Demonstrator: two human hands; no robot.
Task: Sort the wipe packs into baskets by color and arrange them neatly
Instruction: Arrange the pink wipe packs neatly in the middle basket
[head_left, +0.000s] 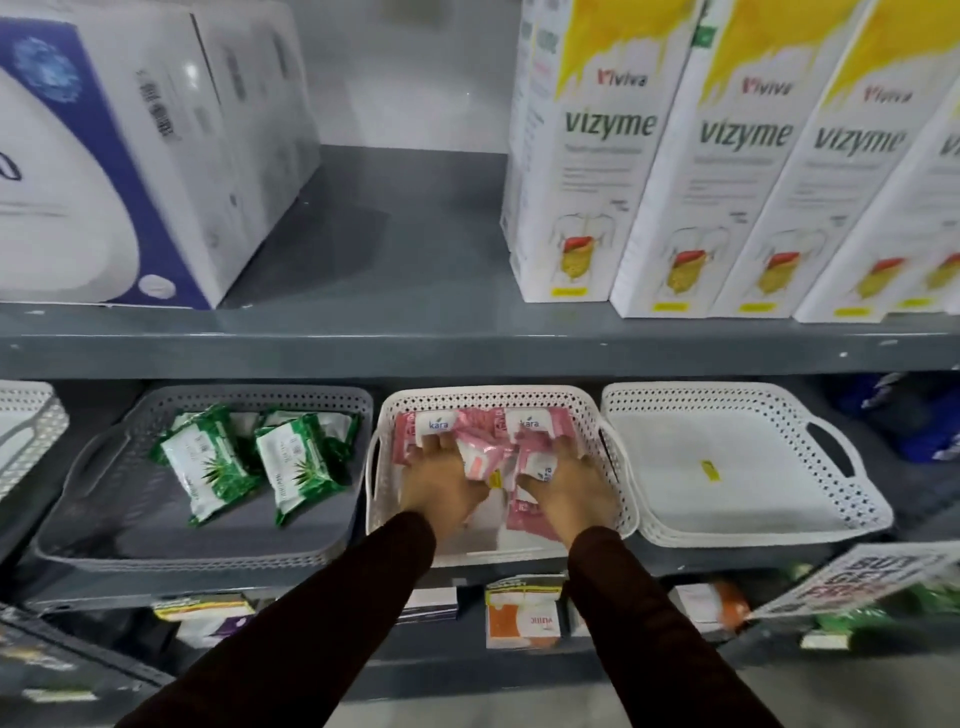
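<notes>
Several pink wipe packs (530, 423) lie in the middle white basket (592, 415). Both my hands are inside it. My left hand (441, 478) rests palm down on the pink packs at the left, fingers spread. My right hand (563, 483) presses on pink packs at the right, fingers curled over one pack's edge. Whether either hand truly grips a pack is unclear. Several green wipe packs (296, 462) lie loosely in the grey basket (104, 467) to the left. A white basket (753, 467) on the right holds only a small yellow sticker.
The baskets stand side by side on a grey shelf (467, 353). Above it are white and yellow boxes (727, 182) at right and a large white and blue box (104, 156) at left. Another white basket (26, 431) shows at far left. Small boxes (524, 618) sit on the shelf below.
</notes>
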